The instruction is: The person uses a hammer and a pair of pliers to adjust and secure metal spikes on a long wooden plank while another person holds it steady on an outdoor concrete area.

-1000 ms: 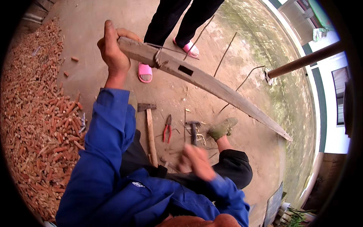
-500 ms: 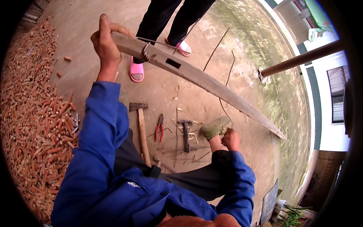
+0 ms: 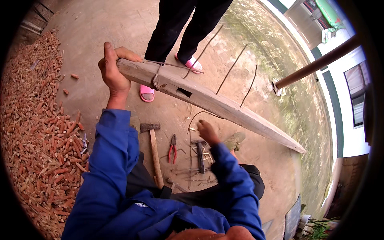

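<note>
A long, tapered wooden beam (image 3: 216,98) slants across the view from upper left to lower right. It has a rectangular slot, and a twisted wire binding (image 3: 157,80) wraps its thick end. My left hand (image 3: 114,74) grips that end, thumb raised and fingers partly hidden behind the wood. Several thin metal rods (image 3: 232,69) stick out from the beam's far side. From its near edge a thin wire (image 3: 202,112) curves toward me. Close beside this curve is my right hand (image 3: 209,133), fingers closed; whether the wire is in them is hidden.
On the ground before me lie a wooden-handled hammer (image 3: 155,152), red-handled pliers (image 3: 173,150), a second dark hammer (image 3: 201,156) and loose wires. Corn cobs (image 3: 44,152) heap up at left. A person in pink sandals (image 3: 147,94) stands beyond the beam. A brown pole (image 3: 312,66) rises at right.
My right hand has moved left and up from beside my shoe, and the near-side wire now bends leftward. The beam's thick end sits lower in view, still in my left hand.
</note>
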A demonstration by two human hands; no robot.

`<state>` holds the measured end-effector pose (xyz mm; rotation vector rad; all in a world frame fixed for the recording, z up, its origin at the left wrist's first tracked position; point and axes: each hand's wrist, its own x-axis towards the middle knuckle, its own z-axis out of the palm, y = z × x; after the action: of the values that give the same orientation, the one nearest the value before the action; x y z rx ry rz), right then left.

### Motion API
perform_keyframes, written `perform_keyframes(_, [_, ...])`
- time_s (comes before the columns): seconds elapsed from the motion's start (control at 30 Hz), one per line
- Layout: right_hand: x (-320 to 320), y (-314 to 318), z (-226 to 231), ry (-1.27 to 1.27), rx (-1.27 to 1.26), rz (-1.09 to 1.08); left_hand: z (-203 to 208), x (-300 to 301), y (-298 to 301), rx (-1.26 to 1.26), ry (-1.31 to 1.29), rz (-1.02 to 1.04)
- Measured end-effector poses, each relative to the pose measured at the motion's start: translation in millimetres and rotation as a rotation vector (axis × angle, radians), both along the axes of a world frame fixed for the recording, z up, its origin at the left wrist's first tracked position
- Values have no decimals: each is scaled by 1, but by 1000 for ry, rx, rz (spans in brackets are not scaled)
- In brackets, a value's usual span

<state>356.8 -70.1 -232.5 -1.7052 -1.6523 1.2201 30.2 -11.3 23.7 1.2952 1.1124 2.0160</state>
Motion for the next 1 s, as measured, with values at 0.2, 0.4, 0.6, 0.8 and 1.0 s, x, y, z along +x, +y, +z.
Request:
perform_keyframes(0.2, [116,-28,96,1346,-366,-593,2,10,4,242,-73,-126])
perform_keyframes(0.4, [52,-62,181,1461,-118,-425,6,7,13,385,-91,-180])
perform_keyframes(0.6, [58,-32,183,1651,-74,-736,11,11,24,402,-210,-238])
perform_keyframes(0.8, [60,3,173,1625,-173,-952,17,15,33,245,-611,-177])
perform_keyframes(1.0, [57,12,176,1668,-285,-1040,2,15,36,-103,-835,-77])
